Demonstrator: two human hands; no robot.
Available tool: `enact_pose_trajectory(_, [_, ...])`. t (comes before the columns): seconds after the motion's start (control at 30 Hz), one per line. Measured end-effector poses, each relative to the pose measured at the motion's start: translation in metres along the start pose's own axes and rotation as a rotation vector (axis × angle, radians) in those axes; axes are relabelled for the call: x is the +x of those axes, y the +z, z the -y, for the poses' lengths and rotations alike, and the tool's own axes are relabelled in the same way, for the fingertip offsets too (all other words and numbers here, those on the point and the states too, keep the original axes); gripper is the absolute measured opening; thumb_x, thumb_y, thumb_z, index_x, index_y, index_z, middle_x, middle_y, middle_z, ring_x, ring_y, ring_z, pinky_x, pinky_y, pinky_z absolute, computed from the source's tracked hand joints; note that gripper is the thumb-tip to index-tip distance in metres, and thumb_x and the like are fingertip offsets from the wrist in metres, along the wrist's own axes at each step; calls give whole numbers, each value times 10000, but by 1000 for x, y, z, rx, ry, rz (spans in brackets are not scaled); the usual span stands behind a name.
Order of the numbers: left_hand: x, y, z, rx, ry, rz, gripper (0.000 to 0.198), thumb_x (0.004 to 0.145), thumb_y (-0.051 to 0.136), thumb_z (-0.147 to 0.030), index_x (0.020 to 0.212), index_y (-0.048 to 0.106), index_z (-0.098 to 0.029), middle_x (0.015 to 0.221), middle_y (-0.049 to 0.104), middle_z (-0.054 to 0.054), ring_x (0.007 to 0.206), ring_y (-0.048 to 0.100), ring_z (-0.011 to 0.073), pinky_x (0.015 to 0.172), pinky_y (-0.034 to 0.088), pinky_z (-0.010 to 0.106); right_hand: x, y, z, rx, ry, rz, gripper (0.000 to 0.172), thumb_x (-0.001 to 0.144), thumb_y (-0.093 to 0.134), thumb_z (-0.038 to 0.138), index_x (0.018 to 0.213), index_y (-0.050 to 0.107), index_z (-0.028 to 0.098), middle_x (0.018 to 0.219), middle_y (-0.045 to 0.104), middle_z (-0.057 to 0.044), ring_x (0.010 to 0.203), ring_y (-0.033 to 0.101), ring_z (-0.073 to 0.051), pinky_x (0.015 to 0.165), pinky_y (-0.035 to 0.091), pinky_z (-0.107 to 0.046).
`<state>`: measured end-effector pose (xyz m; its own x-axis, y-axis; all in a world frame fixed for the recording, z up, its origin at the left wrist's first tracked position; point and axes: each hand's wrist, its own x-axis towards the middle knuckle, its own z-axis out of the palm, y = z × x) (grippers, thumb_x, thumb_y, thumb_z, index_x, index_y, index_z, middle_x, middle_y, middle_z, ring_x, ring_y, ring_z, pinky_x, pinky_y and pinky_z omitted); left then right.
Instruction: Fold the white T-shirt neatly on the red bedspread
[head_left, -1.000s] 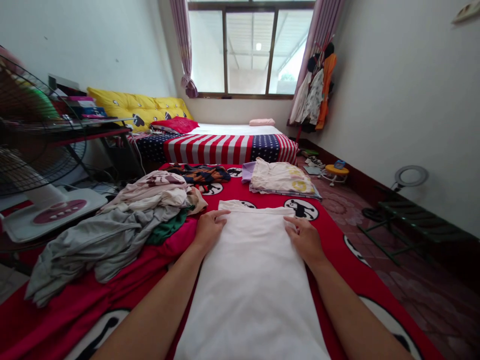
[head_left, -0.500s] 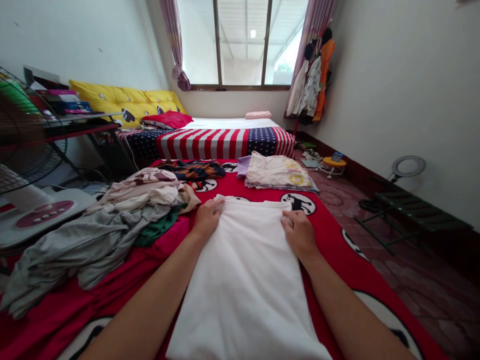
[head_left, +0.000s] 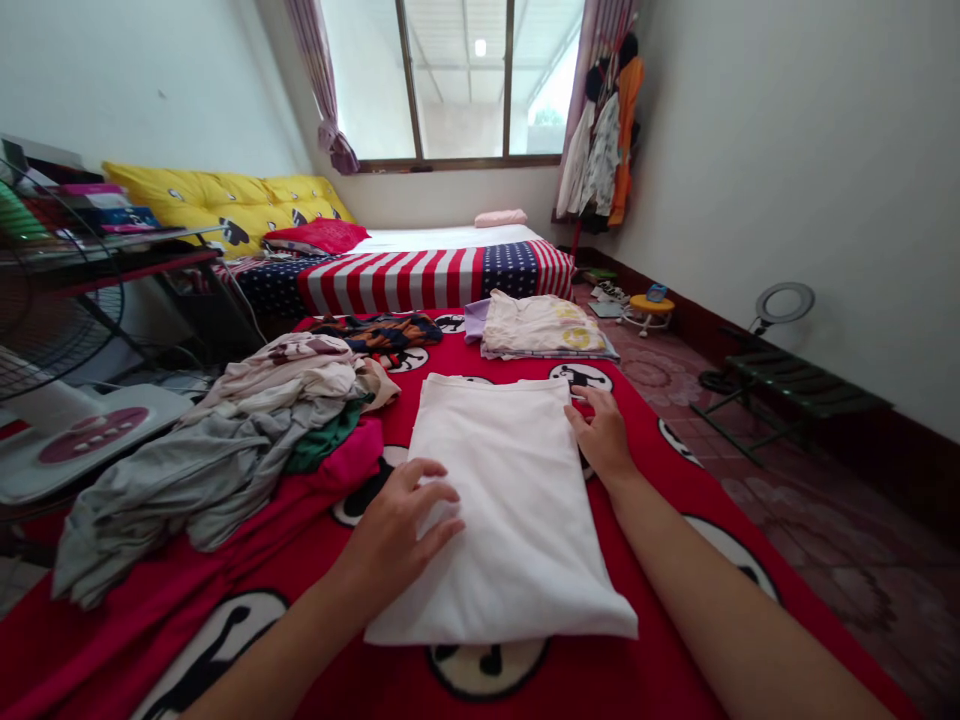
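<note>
White cloth [head_left: 502, 510]: flat on the red sheet [head_left: 652, 675] before me.
Left hand [head_left: 397, 530]: my fingers spread over the cloth's left edge.
Right hand [head_left: 602, 435]: half-curled at its upper right edge; whether I'm pinching, I cannot tell.
Heaped clothes [head_left: 247, 430]: left.

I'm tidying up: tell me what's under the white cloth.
The red cover lies under the white cloth; one round patch shows partly past its near edge. The rest beneath is covered; anything else can't be seen.
</note>
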<state>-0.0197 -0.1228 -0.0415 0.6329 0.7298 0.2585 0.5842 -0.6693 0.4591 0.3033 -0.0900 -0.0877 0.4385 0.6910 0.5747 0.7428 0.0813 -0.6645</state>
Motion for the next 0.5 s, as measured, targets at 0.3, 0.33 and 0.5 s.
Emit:
enact_pose_trajectory(0.3, [-41,-28,2,-150,106,396,288,688,774,-265,957,669,-266,1044,595,21,946,568,187,833,449,286,-40,-79,62,148,-66,543,119,798,570,211,881,651,186,826,623,-31,718,569,-153,682,472,-291])
enact_pose_trajectory(0.33, [-45,-29,2,-131,118,415,342,661,785,-217,974,664,-281,1068,582,17,965,558,192,846,442,290,-47,-93,66,161,-73,662,119,801,566,189,879,656,191,830,623,-29,723,570,-148,681,471,-281])
enact_pose_trajectory(0.5, [-58,-25,0,-52,168,385,432,739,575,-12,1048,625,-309,1083,555,17,974,534,176,867,415,286,-81,-134,65,152,-199,967,247,833,551,105,990,686,239,1049,588,-54,949,580,-160,856,460,-294])
